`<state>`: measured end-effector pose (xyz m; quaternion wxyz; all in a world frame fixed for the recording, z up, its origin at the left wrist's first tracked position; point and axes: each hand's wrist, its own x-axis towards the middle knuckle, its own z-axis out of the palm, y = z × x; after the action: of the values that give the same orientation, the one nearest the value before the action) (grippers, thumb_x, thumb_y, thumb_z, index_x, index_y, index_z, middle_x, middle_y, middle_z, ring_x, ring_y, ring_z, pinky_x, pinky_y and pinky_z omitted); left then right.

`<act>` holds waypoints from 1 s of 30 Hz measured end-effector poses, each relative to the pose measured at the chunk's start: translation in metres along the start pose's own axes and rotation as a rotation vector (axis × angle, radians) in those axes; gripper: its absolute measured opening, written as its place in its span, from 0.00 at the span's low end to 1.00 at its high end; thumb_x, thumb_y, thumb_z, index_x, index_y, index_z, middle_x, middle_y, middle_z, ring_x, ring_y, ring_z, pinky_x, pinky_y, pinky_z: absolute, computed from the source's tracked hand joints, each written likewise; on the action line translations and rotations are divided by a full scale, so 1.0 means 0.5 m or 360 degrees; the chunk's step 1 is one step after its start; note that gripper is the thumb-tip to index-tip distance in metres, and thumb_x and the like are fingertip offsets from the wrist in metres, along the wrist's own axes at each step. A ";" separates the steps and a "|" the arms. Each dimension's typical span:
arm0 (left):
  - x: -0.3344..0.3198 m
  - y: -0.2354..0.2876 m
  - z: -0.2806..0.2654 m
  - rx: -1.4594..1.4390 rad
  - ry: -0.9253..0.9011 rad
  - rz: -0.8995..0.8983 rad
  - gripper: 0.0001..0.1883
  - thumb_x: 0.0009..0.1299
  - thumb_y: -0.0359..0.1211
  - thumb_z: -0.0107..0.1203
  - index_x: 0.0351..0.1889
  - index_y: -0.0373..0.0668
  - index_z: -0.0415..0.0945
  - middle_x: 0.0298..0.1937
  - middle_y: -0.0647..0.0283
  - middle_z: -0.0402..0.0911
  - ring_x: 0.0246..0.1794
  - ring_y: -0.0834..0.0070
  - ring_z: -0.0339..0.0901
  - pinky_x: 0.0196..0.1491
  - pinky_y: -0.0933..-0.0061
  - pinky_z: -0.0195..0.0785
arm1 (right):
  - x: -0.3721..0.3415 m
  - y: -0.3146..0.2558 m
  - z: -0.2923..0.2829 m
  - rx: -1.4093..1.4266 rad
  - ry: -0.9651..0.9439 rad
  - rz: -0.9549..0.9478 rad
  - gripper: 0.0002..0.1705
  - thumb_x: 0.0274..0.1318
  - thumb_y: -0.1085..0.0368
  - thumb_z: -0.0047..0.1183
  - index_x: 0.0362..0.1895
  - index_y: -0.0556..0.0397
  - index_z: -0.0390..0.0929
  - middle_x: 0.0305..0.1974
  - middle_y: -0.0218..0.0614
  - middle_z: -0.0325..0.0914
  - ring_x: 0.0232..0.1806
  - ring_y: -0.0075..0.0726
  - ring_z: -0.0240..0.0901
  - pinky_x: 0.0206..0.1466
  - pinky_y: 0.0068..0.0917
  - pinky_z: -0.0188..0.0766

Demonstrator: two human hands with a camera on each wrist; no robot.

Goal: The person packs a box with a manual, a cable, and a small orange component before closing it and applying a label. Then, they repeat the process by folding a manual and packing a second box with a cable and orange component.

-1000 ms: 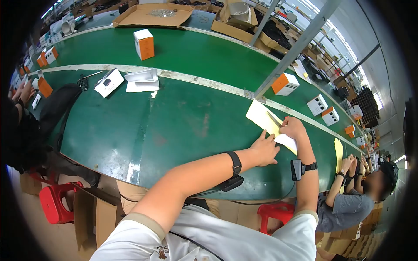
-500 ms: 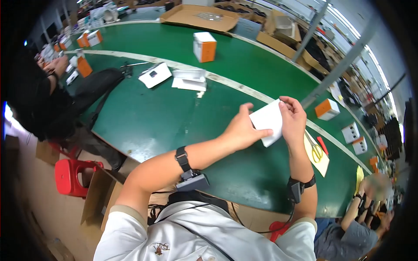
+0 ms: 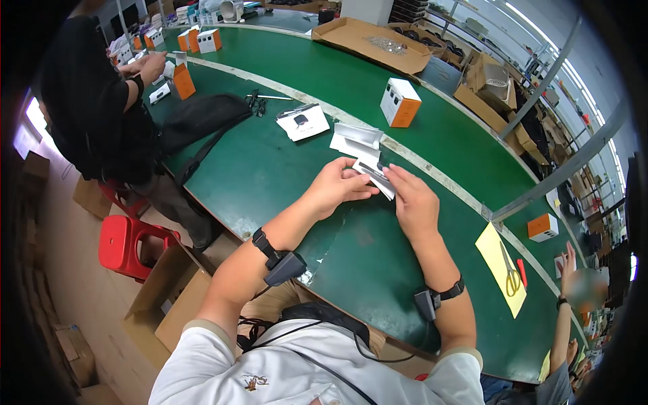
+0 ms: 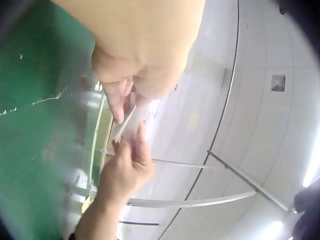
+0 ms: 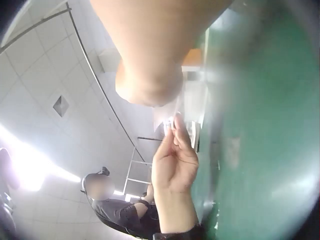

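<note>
Above the green table, both hands pinch a small white folded paper (image 3: pixel 373 173) with a dark printed strip on it. My left hand (image 3: pixel 339 184) has it by the left edge, fingers bent toward the sheet. The right hand (image 3: pixel 415 204) grips the opposite end, fingertips over the upper edge. In the left wrist view the folded paper (image 4: pixel 131 124) shows between the two hands, its layers slightly apart. Just beyond the hands lie folded white sheets (image 3: pixel 356 140), and to their left a stack of printed white leaflets (image 3: pixel 302 123).
Yellow-handled scissors (image 3: pixel 513 281) rest on a yellow sheet (image 3: pixel 491 246) at right, beside a red pen-like object (image 3: pixel 523 273). An orange-and-white box (image 3: pixel 401 102) stands across the pale strip. A metal post (image 3: pixel 560 165) rises at right. Another person (image 3: pixel 101 101) works at left.
Both hands have moved left with the white paper, away from the yellow sheet and scissors, toward the folded sheets. The paper now appears narrower, with a dark strip showing. The head view has swung left.
</note>
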<state>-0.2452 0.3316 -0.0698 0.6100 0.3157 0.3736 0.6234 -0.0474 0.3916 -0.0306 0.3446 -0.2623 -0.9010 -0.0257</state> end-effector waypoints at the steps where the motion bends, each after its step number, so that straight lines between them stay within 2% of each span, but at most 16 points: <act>1: -0.006 0.008 0.006 0.0022 0.0021 0.0005 0.16 0.77 0.30 0.55 0.56 0.33 0.65 0.48 0.54 0.81 0.44 0.66 0.87 0.41 0.72 0.83 | -0.006 -0.003 0.005 -0.0026 -0.0052 0.0001 0.23 0.55 0.73 0.60 0.56 0.40 0.85 0.55 0.35 0.83 0.50 0.42 0.82 0.49 0.33 0.80; 3: -0.004 0.003 0.004 0.0022 0.0053 0.0006 0.14 0.77 0.31 0.55 0.54 0.33 0.66 0.47 0.54 0.82 0.41 0.67 0.88 0.40 0.74 0.83 | -0.008 -0.008 0.010 -0.0051 -0.0126 -0.0007 0.24 0.54 0.72 0.61 0.56 0.41 0.85 0.58 0.36 0.82 0.51 0.42 0.82 0.50 0.34 0.80; 5: 0.009 -0.012 -0.012 0.0365 0.0188 0.0063 0.13 0.76 0.32 0.57 0.51 0.33 0.69 0.42 0.56 0.84 0.37 0.70 0.88 0.36 0.75 0.82 | -0.004 -0.018 0.007 0.0362 -0.0231 -0.0009 0.25 0.52 0.71 0.64 0.57 0.42 0.84 0.59 0.37 0.80 0.51 0.45 0.81 0.52 0.34 0.79; 6: 0.005 -0.007 -0.014 0.0516 0.0204 0.0122 0.11 0.76 0.32 0.58 0.47 0.34 0.72 0.36 0.58 0.85 0.36 0.74 0.87 0.36 0.76 0.81 | -0.004 -0.017 0.003 0.0438 -0.0249 -0.0016 0.21 0.57 0.68 0.64 0.57 0.51 0.83 0.57 0.41 0.81 0.50 0.38 0.82 0.54 0.29 0.78; 7: 0.003 -0.003 -0.014 0.0513 0.0211 0.0111 0.11 0.76 0.32 0.58 0.47 0.34 0.72 0.36 0.58 0.85 0.36 0.74 0.87 0.36 0.76 0.81 | -0.002 -0.020 0.004 0.0445 -0.0259 -0.0012 0.21 0.57 0.68 0.64 0.57 0.51 0.83 0.57 0.41 0.81 0.50 0.38 0.82 0.54 0.29 0.78; 9: -0.002 0.000 -0.004 0.0528 0.0019 0.0048 0.09 0.76 0.31 0.58 0.45 0.34 0.73 0.36 0.57 0.85 0.35 0.74 0.87 0.35 0.77 0.81 | 0.001 -0.019 0.009 0.1507 -0.0201 0.1122 0.19 0.64 0.63 0.62 0.55 0.60 0.82 0.54 0.43 0.81 0.51 0.30 0.80 0.54 0.25 0.76; 10: -0.007 0.001 0.005 0.0468 -0.0041 0.0027 0.08 0.76 0.31 0.58 0.43 0.34 0.73 0.37 0.56 0.86 0.35 0.74 0.87 0.35 0.77 0.81 | -0.001 -0.007 0.011 0.1345 -0.0296 0.1111 0.19 0.68 0.60 0.59 0.51 0.66 0.82 0.47 0.40 0.82 0.46 0.22 0.77 0.49 0.21 0.75; 11: -0.007 -0.004 0.006 0.0467 -0.0043 0.0018 0.08 0.76 0.31 0.58 0.43 0.34 0.73 0.37 0.56 0.86 0.35 0.74 0.87 0.35 0.77 0.81 | -0.003 -0.001 0.011 0.1346 -0.0297 0.1122 0.19 0.68 0.60 0.59 0.51 0.66 0.82 0.47 0.40 0.82 0.46 0.22 0.77 0.49 0.21 0.75; 13: -0.007 -0.013 0.008 0.0610 -0.0146 0.0056 0.09 0.76 0.31 0.57 0.43 0.34 0.73 0.38 0.56 0.86 0.35 0.73 0.87 0.36 0.76 0.81 | -0.008 0.006 0.010 0.1346 -0.0480 0.1301 0.17 0.67 0.60 0.60 0.48 0.64 0.83 0.38 0.34 0.84 0.38 0.19 0.77 0.42 0.19 0.73; 16: -0.008 -0.017 0.009 0.0594 -0.0153 0.0064 0.08 0.76 0.30 0.57 0.43 0.34 0.73 0.38 0.56 0.86 0.36 0.73 0.87 0.37 0.76 0.81 | -0.008 0.003 0.005 0.1450 -0.0435 0.1313 0.16 0.67 0.60 0.60 0.45 0.63 0.84 0.33 0.30 0.83 0.32 0.16 0.74 0.37 0.18 0.70; 26: -0.010 -0.015 0.012 0.0718 -0.0197 0.0067 0.08 0.75 0.30 0.59 0.43 0.34 0.74 0.39 0.57 0.85 0.36 0.73 0.86 0.38 0.74 0.82 | -0.010 -0.002 0.001 0.1460 -0.0404 0.1352 0.14 0.63 0.63 0.64 0.42 0.63 0.85 0.31 0.31 0.84 0.31 0.17 0.74 0.35 0.19 0.71; 28: -0.005 -0.026 0.012 0.0703 -0.0128 0.0190 0.08 0.75 0.31 0.60 0.40 0.37 0.75 0.33 0.65 0.83 0.30 0.82 0.80 0.32 0.78 0.75 | -0.013 -0.003 0.005 0.1355 -0.0429 0.1219 0.12 0.62 0.64 0.64 0.40 0.62 0.86 0.31 0.30 0.84 0.30 0.17 0.74 0.34 0.20 0.70; 29: -0.001 -0.029 0.010 0.0707 -0.0134 0.0187 0.08 0.75 0.31 0.60 0.40 0.37 0.75 0.33 0.65 0.83 0.30 0.82 0.80 0.32 0.78 0.75 | -0.016 -0.003 0.009 0.1357 -0.0423 0.1223 0.12 0.62 0.64 0.64 0.40 0.62 0.86 0.31 0.30 0.84 0.30 0.17 0.74 0.34 0.20 0.70; 30: -0.001 -0.026 0.011 0.0897 -0.0094 0.0224 0.08 0.74 0.32 0.60 0.37 0.37 0.76 0.30 0.68 0.80 0.28 0.86 0.75 0.29 0.80 0.68 | -0.019 -0.004 0.014 0.1276 -0.0462 0.1148 0.11 0.61 0.64 0.65 0.39 0.61 0.86 0.30 0.30 0.84 0.30 0.18 0.73 0.34 0.21 0.70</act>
<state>-0.2338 0.3312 -0.0780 0.4641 0.5160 0.4914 0.5262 -0.0465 0.3872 -0.0418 0.2768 -0.4033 -0.7317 0.4748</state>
